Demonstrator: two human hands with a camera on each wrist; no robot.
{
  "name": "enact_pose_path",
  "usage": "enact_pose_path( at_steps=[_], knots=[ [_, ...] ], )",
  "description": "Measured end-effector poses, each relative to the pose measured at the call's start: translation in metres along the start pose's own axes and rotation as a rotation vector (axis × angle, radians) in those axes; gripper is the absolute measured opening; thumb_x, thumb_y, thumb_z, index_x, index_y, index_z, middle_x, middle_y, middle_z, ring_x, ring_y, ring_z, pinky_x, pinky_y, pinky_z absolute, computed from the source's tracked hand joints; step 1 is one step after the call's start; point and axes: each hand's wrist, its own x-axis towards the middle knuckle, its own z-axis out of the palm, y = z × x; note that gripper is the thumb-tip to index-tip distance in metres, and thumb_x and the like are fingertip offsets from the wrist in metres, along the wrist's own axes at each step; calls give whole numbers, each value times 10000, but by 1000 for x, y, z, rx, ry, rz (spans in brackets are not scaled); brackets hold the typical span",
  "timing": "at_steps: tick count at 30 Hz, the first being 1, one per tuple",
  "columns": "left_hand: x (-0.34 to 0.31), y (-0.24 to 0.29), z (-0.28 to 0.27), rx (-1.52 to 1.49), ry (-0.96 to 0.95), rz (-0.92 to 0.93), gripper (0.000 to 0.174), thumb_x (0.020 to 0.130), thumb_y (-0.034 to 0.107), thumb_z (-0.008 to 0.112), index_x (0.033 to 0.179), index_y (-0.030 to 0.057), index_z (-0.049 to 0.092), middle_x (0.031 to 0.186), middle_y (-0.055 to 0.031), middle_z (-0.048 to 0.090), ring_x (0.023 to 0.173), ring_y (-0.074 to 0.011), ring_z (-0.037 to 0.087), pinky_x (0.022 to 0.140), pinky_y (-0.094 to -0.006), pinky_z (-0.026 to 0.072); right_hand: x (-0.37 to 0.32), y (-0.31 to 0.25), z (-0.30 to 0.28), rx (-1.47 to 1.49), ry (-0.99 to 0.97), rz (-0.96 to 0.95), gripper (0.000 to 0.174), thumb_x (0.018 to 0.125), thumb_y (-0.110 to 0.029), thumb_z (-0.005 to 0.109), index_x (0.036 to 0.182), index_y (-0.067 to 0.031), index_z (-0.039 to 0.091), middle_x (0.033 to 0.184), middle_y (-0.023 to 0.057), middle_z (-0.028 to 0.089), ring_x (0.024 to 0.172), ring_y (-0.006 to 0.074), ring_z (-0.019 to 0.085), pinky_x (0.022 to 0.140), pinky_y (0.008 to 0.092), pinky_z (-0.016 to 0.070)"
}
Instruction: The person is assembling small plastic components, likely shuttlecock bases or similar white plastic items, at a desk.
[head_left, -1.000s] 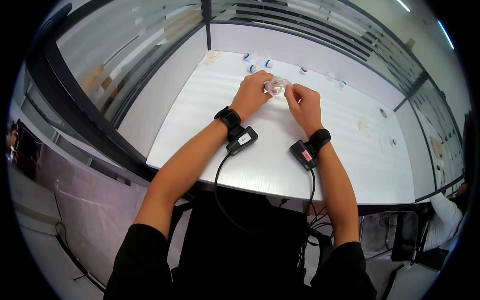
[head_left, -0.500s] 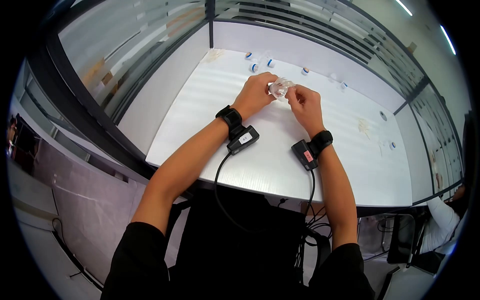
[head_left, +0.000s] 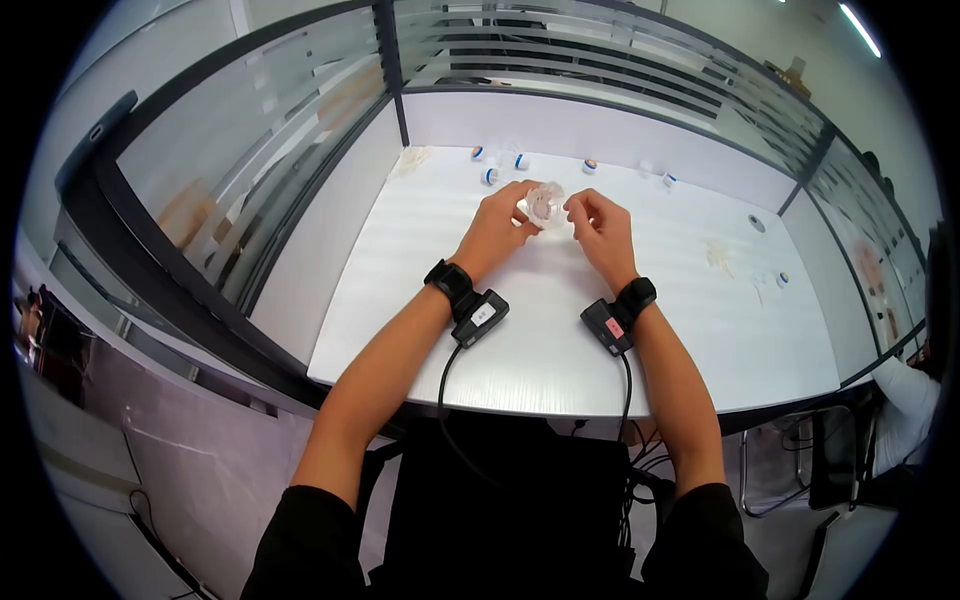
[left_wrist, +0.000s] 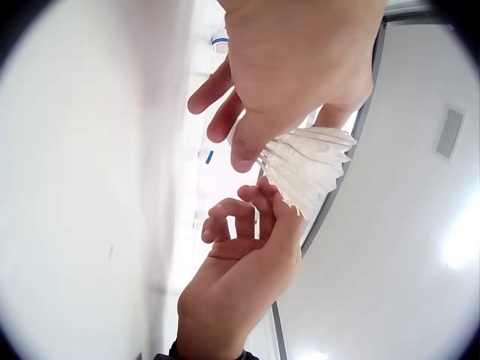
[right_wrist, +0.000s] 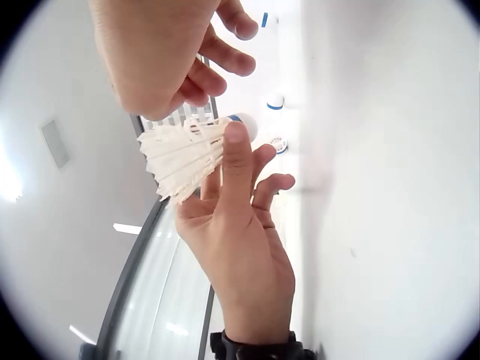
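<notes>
A white feather shuttlecock (head_left: 545, 205) is gripped by my left hand (head_left: 497, 228); its skirt faces up towards the head camera. In the right wrist view, the left thumb (right_wrist: 235, 161) presses near the shuttlecock's blue-banded base (right_wrist: 244, 126), and the feathers fan out to the left. My right hand (head_left: 606, 232) is just right of the skirt, thumb and forefinger close together. In the left wrist view, the right hand (left_wrist: 244, 259) has bent fingers, their tips beside the feather edge. Whether they touch or pinch a feather is not clear.
Several blue-banded shuttlecocks lie at the back of the white table (head_left: 480, 370), one of them (head_left: 590, 166) near the low partition. Another (head_left: 783, 280) is at the right. Thin cream pieces (head_left: 718, 257) lie scattered at the right, more (head_left: 415, 158) at the back left corner.
The head view has tilted up, so the table sits lower in it. A small gap shows between the right fingertips and the shuttlecock, whose skirt has turned more towards the camera.
</notes>
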Motion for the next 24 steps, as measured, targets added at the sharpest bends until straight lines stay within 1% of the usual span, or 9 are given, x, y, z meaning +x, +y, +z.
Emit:
enact_pose_path(
  at_steps=[7,8,11,12,15,18,21,22,24],
  knots=[
    [-4,13,1,-72,-4,79,430,807,-76,716,1220,10,633,1157,-105,658,683,-220,728,601,-302,578,-5,7,4,-32,-61,-11,125,918,-50,611,1003,4,685,840,72,704,646,107,603,522,274,467],
    [-4,13,0,-73,-15,71,413,801,-50,743,1195,12,637,1114,-98,659,727,-228,729,590,-301,580,-6,11,7,51,-70,-2,146,916,-31,603,1038,11,673,859,82,704,656,112,612,521,271,474],
    [-3,15,-3,-1,-27,109,400,794,-27,762,1172,24,641,1084,-99,662,823,-258,723,610,-329,585,-10,17,10,133,-130,83,181,890,-18,608,1057,15,670,898,74,708,673,119,606,540,282,478],
    [-2,12,-3,57,-3,169,368,784,1,776,1127,42,648,1050,-108,661,886,-299,696,656,-377,576,-9,19,10,107,-141,74,189,883,-18,614,1059,13,672,900,72,708,682,119,602,552,284,480],
    [1,6,-3,203,8,326,328,820,-8,749,1129,22,643,1015,-74,680,749,-200,703,622,-316,571,-10,21,11,52,-154,65,209,864,-21,629,1066,5,678,905,67,708,707,118,591,584,291,484],
    [4,5,-3,316,0,358,359,799,44,788,1129,32,648,1004,-81,672,738,-227,680,675,-339,555,-10,20,7,14,-137,73,215,857,-29,647,1067,-4,683,909,61,712,719,121,590,598,290,484],
    [0,14,-1,239,-33,160,401,779,87,822,1138,35,652,1030,-88,676,698,-231,662,682,-352,539,-10,27,7,1,-54,69,204,860,-36,658,1060,-7,684,912,56,717,720,116,587,605,280,485],
    [-1,13,-1,217,-5,135,437,783,154,846,1156,28,655,980,-93,691,684,-221,657,671,-351,529,-11,24,5,-37,-41,84,180,852,-47,661,1028,-13,677,922,83,711,743,158,617,644,302,506],
    [0,9,-1,228,43,48,451,803,195,846,1168,14,654,937,-100,700,676,-202,653,669,-337,523,-8,29,4,-201,45,16,179,842,-64,663,1016,-23,669,944,102,695,811,207,635,707,339,515]
  ],
)
